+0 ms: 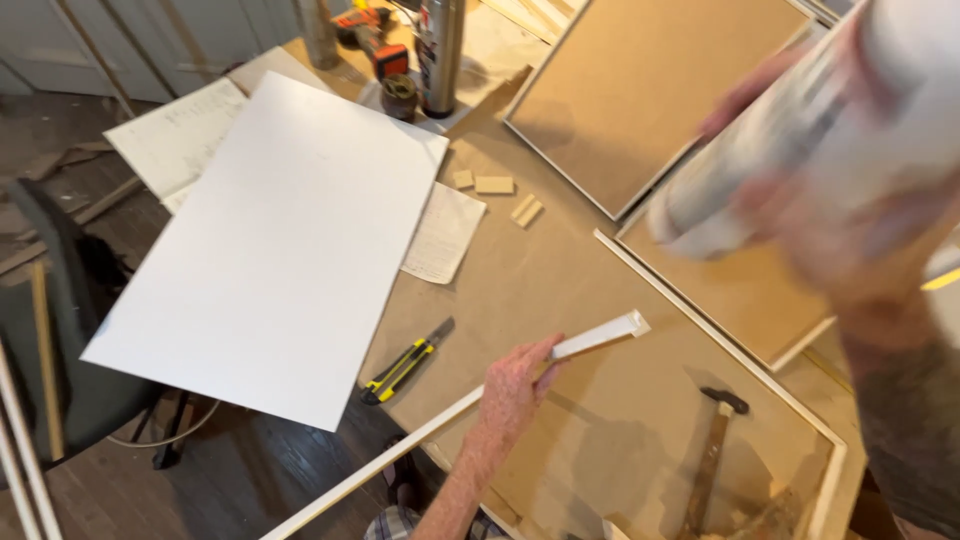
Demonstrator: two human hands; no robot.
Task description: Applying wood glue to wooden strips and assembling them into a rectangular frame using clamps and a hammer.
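Left hand: my left hand (512,390) was closed around the white moulding strip (450,415), which lay slanting along the near edge of the brown counter (560,290).
Right hand: my right hand (850,215), blurred and close to the lens, was wrapped about a pale rolled tube (800,130), above and to the right of the strip.
Doing it well: I judged a firm hold near the strip's middle would keep it from sagging.
Nearby: a yellow-and-black utility knife (405,362) lay just left of the strip; a hammer (712,450) to its right; small wooden blocks (497,190) beyond.
In the way: the large white board (275,240) overhung the counter left of the strip.
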